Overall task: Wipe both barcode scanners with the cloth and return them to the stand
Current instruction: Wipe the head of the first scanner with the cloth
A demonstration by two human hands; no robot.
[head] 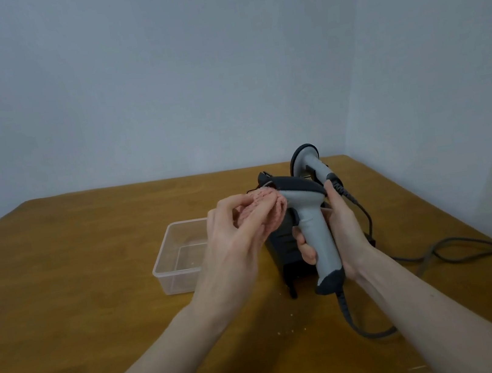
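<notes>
Grey-black scanner (314, 227), seemingly ribbed pink cloth (269, 211).

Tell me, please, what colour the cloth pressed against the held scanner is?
Pink: the small textured cloth, seen in the head view.

Stand (281, 241): mostly hidden behind the held scanner (314, 227) and the left hand (233, 239); shape unclear.
Cloth (265, 207): partly covered by left fingers (242, 215); full extent not visible.
Held scanner window: covered by cloth.
Second scanner (309, 162): lower end hidden behind the right hand (345, 232).
Clear tub (169, 261): right side blocked by left hand.
Cable (458, 245): far end runs past the surface (76, 275) edge; end unseen.
Forearms: cut by bottom edge.
</notes>
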